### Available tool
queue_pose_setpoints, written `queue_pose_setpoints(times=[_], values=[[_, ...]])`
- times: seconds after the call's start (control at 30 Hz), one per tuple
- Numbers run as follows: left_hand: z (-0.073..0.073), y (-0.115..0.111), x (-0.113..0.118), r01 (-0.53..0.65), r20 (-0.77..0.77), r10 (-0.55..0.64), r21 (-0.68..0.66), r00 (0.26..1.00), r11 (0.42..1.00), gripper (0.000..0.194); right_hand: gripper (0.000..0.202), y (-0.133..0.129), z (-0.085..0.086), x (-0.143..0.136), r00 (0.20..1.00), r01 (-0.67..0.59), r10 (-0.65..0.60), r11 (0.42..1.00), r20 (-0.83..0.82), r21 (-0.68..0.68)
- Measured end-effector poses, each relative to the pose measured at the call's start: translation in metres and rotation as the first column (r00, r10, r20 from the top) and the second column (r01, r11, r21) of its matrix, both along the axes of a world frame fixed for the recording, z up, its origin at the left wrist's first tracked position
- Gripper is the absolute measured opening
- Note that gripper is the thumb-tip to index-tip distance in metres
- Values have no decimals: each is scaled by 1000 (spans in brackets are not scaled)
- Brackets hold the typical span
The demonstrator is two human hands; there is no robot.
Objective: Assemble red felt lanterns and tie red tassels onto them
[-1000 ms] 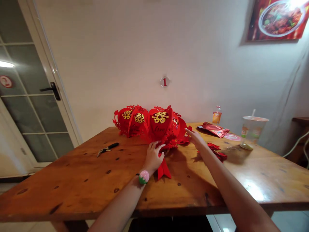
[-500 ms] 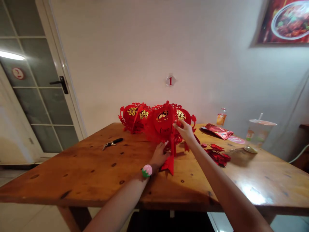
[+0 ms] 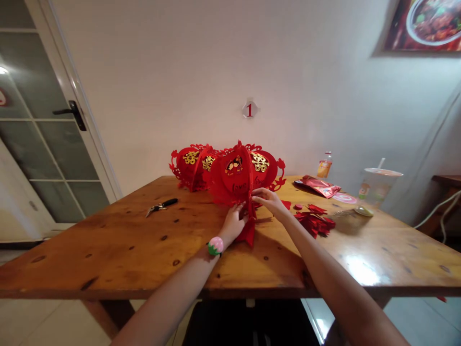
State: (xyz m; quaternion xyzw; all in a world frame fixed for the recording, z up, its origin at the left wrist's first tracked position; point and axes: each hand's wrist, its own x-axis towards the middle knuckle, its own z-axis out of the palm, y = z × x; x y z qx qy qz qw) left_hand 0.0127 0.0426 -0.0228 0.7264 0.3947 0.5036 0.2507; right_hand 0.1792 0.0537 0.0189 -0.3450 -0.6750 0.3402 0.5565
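Note:
A red paper lantern with gold characters, a cartoon couple and the word "love" stands on the wooden table. My left hand, wearing a pink and green strawberry band at the wrist, has its fingers closed at the lantern's lower edge, beside a red tail that hangs toward me. The fingers of my right hand pinch the lantern's lower front rib from the right. A second red lantern sits behind to the left, touching or close to the first.
Pliers with black handles lie at left. To the right are a pile of red paper pieces, a red packet, an orange drink bottle and a plastic cup with a straw.
My right hand has moved down the lantern's front rib to its lower end. The lantern's front has turned slightly, showing more of the gold panel. The whole view has shifted a little.

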Motion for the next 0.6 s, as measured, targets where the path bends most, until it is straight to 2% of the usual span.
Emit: queue_pose_setpoints(times=[0.17, 0.33, 0.43, 0.6], values=[[5, -7, -4, -92, -169, 89, -7, 982, 996, 29, 28, 3, -4, -2, 1000, -2, 3, 1000, 25, -20], [7, -15, -7, -187, -244, 193, 51, 950, 981, 22, 25, -4, -2, -5, 996, -38, 36, 999, 80, 25], [11, -16, -5, -178, -227, 201, 118, 953, 977, 21, 22, -7, -1, -8, 994, -36, 30, 998, 104, 56], [19, -17, -5, -178, -99, 202, 213, 974, 961, 19, 21, -9, -2, -12, 991, -27, 17, 997, 136, 74]])
